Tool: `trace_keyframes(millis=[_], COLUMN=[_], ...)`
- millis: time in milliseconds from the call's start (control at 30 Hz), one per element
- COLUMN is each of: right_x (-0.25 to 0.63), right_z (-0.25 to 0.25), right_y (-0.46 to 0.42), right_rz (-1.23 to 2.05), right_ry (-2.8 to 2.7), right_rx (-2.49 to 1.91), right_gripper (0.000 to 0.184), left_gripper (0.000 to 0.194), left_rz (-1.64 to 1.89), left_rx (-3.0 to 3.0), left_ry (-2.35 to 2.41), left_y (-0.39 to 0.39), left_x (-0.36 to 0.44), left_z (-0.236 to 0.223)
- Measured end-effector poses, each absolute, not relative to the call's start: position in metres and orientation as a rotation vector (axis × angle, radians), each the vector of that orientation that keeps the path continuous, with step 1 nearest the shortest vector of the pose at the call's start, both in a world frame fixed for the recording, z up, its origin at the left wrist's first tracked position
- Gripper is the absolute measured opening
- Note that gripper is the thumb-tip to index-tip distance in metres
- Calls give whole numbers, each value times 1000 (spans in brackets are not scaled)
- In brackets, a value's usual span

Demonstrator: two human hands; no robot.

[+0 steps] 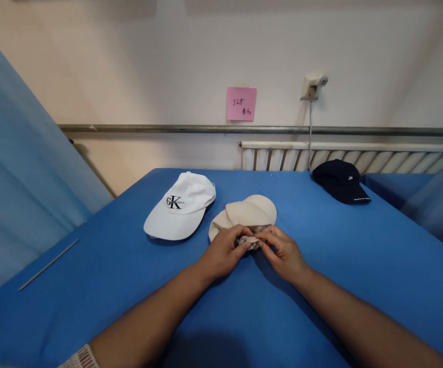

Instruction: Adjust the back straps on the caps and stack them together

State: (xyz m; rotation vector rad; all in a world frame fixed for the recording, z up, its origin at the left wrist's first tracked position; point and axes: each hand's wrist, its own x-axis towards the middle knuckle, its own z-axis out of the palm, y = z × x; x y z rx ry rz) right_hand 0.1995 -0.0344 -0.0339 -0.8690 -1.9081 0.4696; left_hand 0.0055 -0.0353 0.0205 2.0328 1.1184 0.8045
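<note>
A beige cap lies on the blue-covered table in front of me, its brim pointing away to the far right. My left hand pinches the near edge of the cap, at the strap. From the other side, my right hand grips the same strap between thumb and fingers. A small shiny piece, perhaps a buckle, shows between the fingertips, too small to make out well. Left of the beige cap rests a white cap with black letters on its front.
A dark navy cap sits at the table's back right. A thin stick lies along the left edge of the blue table. Behind stand a radiator and a metal rail; a blue curtain hangs on the left.
</note>
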Motion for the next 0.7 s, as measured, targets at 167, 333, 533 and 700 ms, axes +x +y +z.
trace_keyframes(millis=[167, 333, 533, 700], right_x=[200, 202, 202, 202], right_z=[-31, -30, -31, -33], right_y=[-35, -35, -34, -33], right_rz=[554, 543, 516, 482], right_ry=[-1904, -1925, -1930, -1966], right_rx=[-882, -899, -955, -974], right_gripper=[21, 19, 17, 17], left_gripper=[18, 20, 23, 23], left_rz=[787, 789, 760, 768], left_rx=[1912, 1958, 1901, 1956], left_ry=[1040, 1068, 1031, 1080], left_y=[-34, -34, -31, -32], left_x=[5, 4, 3, 3], left_z=[21, 22, 22, 21])
